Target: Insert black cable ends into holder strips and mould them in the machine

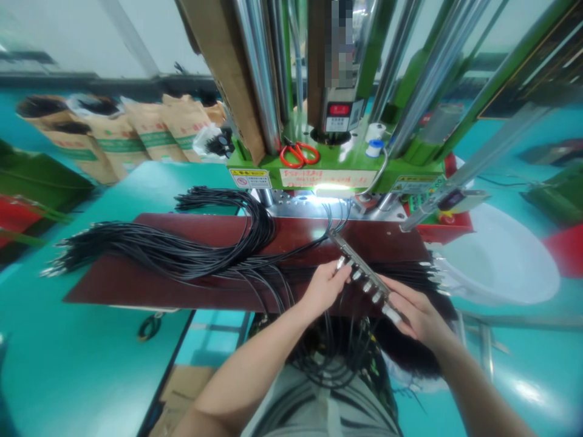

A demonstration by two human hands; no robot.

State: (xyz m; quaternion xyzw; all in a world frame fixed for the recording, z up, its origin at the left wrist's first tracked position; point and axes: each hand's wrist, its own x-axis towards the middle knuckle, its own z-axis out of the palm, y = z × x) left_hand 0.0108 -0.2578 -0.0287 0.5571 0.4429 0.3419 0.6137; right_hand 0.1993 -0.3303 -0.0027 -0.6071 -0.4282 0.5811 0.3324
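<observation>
A narrow metal bar point(359, 262) slants over the brown board, with several silvery cable connectors seated along its near side. My right hand point(419, 312) is closed on the bar's lower right end. Near its upper left part, my left hand point(325, 285) pinches one shiny connector point(340, 263) between thumb and fingers, at the bar's edge. Thin black cables hang below the bar into my lap, partly hidden by my hands. To the left lies a thick bundle of black cables point(195, 249), its metal-tipped ends pointing left. More cable ends point(428, 276) lie right of my hands.
Behind the brown board point(150, 291) stands a green press point(255, 159) with steel columns and a lit work gap. Red-handled scissors point(298, 155) rest on its ledge. A white tub point(501, 261) is on the right; paper sacks point(122, 136) stand at the back left.
</observation>
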